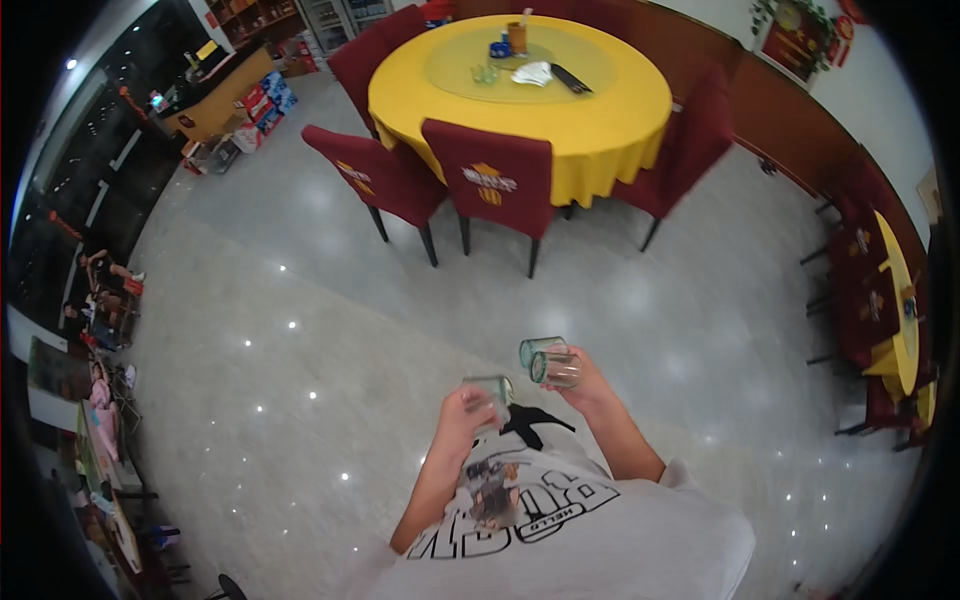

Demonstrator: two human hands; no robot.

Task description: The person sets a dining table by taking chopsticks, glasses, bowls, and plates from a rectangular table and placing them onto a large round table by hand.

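Clear greenish glasses are in both of my hands, held in front of my shirt. My left hand (464, 418) is closed around glass (487, 392), with its rim up; whether it is one glass or more I cannot tell. On the other side, my right hand (580, 385) grips two glasses, one (556, 369) in front and another (540, 348) just behind it, both tilted with their openings towards the left. The two hands are a short distance apart, not touching.
Ahead stands a round table with a yellow cloth (520, 130), bearing glasses, a napkin and a dark item. Dark red chairs (490, 180) surround it. A counter (215, 95) with boxes is at the upper left. People (103, 270) sit at far left. More chairs (862, 300) line the right.
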